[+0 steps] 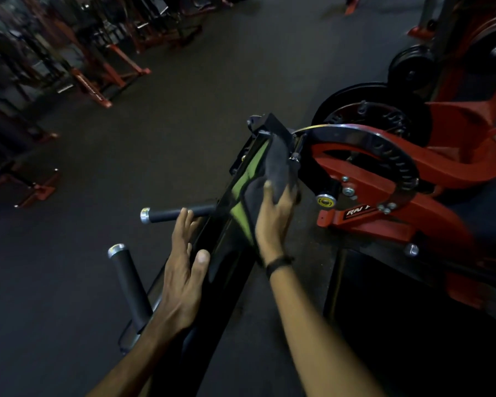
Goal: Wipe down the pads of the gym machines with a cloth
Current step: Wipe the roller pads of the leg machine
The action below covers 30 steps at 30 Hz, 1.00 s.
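A long black pad (pixel 225 253) with a green stripe runs from the bottom centre up toward the red machine. My right hand (pixel 272 222) presses a dark grey cloth (pixel 275 164) against the pad's upper right side, fingers curled over the cloth's lower part. My left hand (pixel 184 262) lies flat along the pad's left edge, fingers straight and thumb on the pad's face. A black band sits on my right wrist.
Two black handle grips (pixel 172 214) (pixel 131 285) with silver caps stick out left of the pad. A red machine frame (pixel 398 179) with black weight plates (pixel 352 110) stands close on the right. More red-and-black equipment (pixel 92 67) lines the far left. Dark rubber floor (pixel 126 144) lies between.
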Each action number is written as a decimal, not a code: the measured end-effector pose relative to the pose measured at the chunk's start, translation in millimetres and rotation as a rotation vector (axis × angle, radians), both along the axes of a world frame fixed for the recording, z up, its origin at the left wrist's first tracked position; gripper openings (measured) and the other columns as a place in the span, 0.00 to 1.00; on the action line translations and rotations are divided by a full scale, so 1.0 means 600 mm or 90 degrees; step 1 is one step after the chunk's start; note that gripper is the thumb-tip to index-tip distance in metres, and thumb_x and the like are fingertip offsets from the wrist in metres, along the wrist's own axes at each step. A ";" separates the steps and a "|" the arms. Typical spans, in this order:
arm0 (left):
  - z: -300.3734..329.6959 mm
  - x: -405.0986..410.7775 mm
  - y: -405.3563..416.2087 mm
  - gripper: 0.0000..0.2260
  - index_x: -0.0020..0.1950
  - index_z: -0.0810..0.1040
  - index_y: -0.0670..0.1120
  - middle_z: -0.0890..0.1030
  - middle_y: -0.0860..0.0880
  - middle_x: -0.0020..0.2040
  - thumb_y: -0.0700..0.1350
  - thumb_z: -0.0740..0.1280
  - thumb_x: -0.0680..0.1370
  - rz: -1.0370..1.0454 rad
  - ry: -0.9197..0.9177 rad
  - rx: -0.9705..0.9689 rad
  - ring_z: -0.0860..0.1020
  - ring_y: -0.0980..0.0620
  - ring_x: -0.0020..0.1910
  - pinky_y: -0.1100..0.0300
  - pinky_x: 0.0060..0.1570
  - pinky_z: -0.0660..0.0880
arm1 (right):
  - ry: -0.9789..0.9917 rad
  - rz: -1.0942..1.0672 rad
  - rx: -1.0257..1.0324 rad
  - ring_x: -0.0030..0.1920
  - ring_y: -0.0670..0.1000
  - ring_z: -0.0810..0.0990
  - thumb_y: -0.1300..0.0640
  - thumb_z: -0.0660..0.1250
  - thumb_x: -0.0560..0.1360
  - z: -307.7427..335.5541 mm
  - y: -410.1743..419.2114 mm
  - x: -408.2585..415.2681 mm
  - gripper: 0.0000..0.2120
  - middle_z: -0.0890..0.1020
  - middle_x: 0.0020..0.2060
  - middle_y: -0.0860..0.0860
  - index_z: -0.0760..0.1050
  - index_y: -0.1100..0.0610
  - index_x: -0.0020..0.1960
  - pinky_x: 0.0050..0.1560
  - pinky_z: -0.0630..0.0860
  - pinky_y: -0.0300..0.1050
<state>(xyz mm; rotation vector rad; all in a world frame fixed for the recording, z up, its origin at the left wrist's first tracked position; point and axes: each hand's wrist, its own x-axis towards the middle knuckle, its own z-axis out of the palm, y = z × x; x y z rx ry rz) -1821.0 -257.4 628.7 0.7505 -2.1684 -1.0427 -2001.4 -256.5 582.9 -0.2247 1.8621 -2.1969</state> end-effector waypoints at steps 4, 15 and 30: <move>0.002 0.001 -0.001 0.41 0.82 0.51 0.46 0.61 0.54 0.81 0.71 0.56 0.79 0.008 -0.002 -0.006 0.62 0.55 0.78 0.56 0.75 0.63 | 0.127 0.061 0.158 0.80 0.56 0.54 0.38 0.53 0.77 0.004 0.067 0.171 0.31 0.52 0.81 0.56 0.58 0.41 0.79 0.78 0.58 0.56; 0.008 0.005 0.005 0.40 0.83 0.51 0.52 0.61 0.59 0.79 0.72 0.53 0.78 0.043 -0.004 -0.041 0.65 0.58 0.76 0.57 0.72 0.65 | 0.029 0.051 -0.005 0.71 0.61 0.70 0.37 0.60 0.70 0.004 -0.019 -0.053 0.38 0.70 0.72 0.61 0.70 0.56 0.75 0.71 0.66 0.61; 0.011 0.044 0.007 0.33 0.81 0.58 0.56 0.62 0.65 0.77 0.70 0.54 0.79 0.032 -0.019 -0.098 0.67 0.53 0.75 0.40 0.72 0.66 | 0.072 0.101 0.018 0.79 0.57 0.58 0.46 0.61 0.76 0.007 0.091 0.186 0.30 0.57 0.79 0.59 0.67 0.54 0.77 0.77 0.60 0.55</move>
